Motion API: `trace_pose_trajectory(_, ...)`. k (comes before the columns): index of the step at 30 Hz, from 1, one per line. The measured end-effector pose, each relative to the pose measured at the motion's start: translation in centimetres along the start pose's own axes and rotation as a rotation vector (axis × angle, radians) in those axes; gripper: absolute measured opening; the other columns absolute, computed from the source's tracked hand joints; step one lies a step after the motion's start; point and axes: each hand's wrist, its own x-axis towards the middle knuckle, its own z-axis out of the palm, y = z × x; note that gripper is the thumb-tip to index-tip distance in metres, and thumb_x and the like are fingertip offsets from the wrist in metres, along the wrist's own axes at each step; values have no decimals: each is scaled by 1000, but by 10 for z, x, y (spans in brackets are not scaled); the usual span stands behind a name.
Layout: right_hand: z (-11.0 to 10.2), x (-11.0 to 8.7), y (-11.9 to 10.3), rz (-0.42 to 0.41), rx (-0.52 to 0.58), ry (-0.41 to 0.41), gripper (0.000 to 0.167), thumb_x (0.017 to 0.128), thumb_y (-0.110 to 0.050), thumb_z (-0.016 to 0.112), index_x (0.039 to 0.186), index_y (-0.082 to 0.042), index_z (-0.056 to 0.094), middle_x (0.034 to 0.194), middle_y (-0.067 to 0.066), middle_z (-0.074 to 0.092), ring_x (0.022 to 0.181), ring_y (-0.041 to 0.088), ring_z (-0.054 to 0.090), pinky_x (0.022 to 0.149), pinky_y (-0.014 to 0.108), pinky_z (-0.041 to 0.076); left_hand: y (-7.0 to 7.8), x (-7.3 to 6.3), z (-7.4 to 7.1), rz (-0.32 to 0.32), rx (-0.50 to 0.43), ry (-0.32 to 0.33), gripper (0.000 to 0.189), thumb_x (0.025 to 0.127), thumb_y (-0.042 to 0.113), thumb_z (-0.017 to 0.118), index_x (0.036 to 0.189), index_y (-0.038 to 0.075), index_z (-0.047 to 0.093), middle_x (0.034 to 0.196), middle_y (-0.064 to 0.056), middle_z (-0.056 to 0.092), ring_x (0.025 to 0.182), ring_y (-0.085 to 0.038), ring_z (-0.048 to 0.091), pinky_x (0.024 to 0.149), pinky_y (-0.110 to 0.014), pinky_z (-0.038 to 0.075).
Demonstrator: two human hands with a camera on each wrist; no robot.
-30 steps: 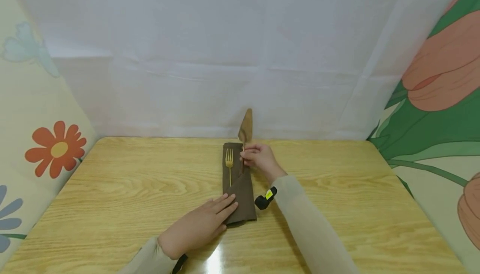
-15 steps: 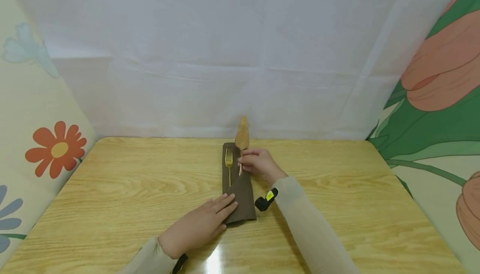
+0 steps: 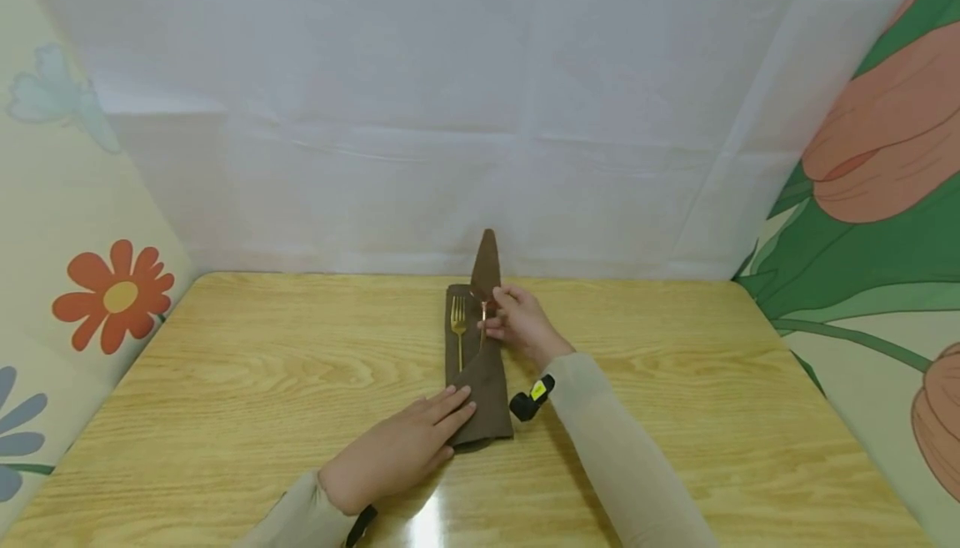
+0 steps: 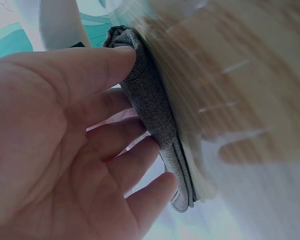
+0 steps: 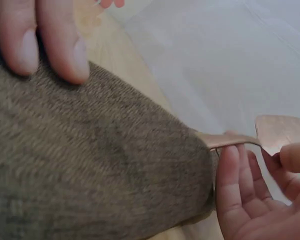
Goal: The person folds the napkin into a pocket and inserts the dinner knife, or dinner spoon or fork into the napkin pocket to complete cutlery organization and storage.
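A dark brown cloth napkin [image 3: 489, 402], folded into a pocket, lies on the table in the head view. My left hand [image 3: 396, 450] rests on its near left part with fingers extended; in the left wrist view the thumb lies along the cloth's edge. My right hand [image 3: 527, 329] holds a copper-coloured cake server [image 3: 487, 263] by the neck, thumb at the base of the blade. The server's lower handle is hidden inside the pocket, as the right wrist view shows at the fold. To its left, a gold fork [image 3: 458, 321] stands tines outward in the pocket.
The wood-grain table [image 3: 285, 364] ends just beyond the napkin at a white sheet [image 3: 360, 98] hung behind it. Flower-painted walls [image 3: 120, 298] flank both sides. A black wrist device [image 3: 531, 398] sits by the right cuff.
The cake server has come down and slightly left, deeper into the pocket, and its blade now looks darker. My right thumb has shifted up to the blade's base. My left hand stays put.
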Motion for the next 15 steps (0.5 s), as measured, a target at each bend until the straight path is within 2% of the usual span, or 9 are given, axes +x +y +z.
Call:
trace_pose_trajectory(5, 2, 2, -3, -12, 8, 32, 20, 110, -18, 46, 103, -2, 55, 93, 8, 61, 75, 14, 65, 67, 25, 57, 0, 0, -1, -4, -10, -6, 52, 101, 18, 63, 148, 0, 49, 156, -20, 42, 142, -36, 42, 109, -52, 42)
trace_pose_trajectory(11, -1, -1, -1, -21, -64, -29, 19, 109, -10, 46, 99, 2, 56, 88, 10, 62, 69, 15, 64, 72, 31, 60, 1, 0, -4, -2, -6, -14, 52, 101, 18, 63, 148, 0, 49, 155, -20, 42, 142, -36, 42, 110, -51, 42)
trace_pose_trajectory(15, -3, -4, 0, 9, -125, -62, 20, 109, -7, 45, 99, 5, 58, 86, 10, 63, 67, 14, 65, 72, 29, 60, 1, 0, -4, -8, -9, -25, 52, 102, 18, 62, 148, 0, 49, 156, -20, 42, 142, -36, 42, 110, -51, 42)
